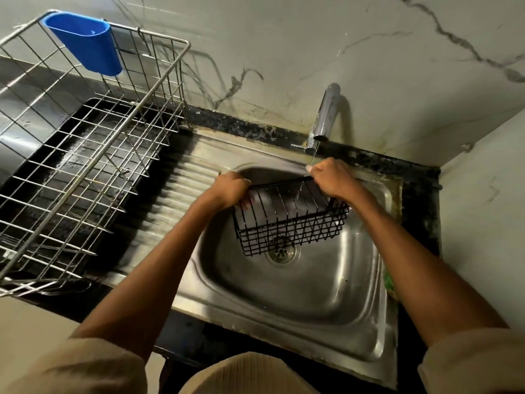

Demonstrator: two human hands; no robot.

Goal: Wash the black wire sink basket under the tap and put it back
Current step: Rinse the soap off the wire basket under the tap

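Note:
The black wire sink basket point(289, 220) hangs tilted over the steel sink bowl point(326, 294), above the drain point(281, 251). My left hand point(231, 187) grips its left end at the rim. My right hand point(331, 177) grips its right end near the back corner. A thin stream of water runs from the chrome tap point(325, 115) down past my right hand onto the basket's wires.
A large silver wire dish rack point(85, 155) stands on the black counter at the left, with a blue plastic holder point(85, 42) hooked on its back rim. The ribbed drainboard point(170, 194) lies between rack and bowl. A green scrubber point(388, 280) sits at the sink's right edge.

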